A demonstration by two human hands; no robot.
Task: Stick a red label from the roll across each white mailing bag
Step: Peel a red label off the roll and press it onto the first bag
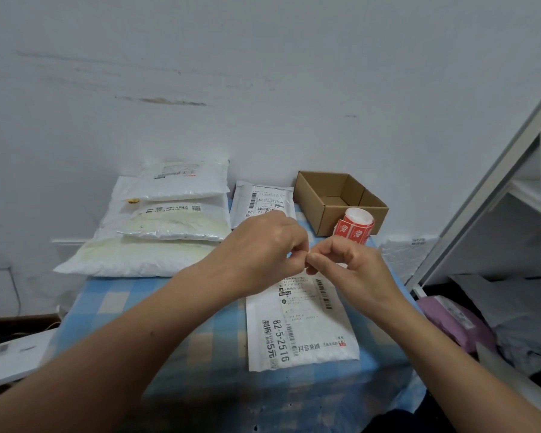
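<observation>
My left hand [263,248] and my right hand [350,264] meet fingertip to fingertip above the table, both pinching a small label piece that the fingers almost wholly hide. Just below them lies a flat white mailing bag [300,326] with a printed shipping slip, lengthwise on the blue checked cloth. The roll of red labels [355,226] stands behind my right hand, against the cardboard box. A second white bag [263,201] lies behind my left hand. A stack of several larger white bags [169,214] is at the back left.
An open brown cardboard box [338,195] sits at the back right by the wall. The blue checked tablecloth [122,307] covers the table. A white shelf unit [512,239] with a pink parcel [456,320] stands right. A white flat device [16,357] lies low left.
</observation>
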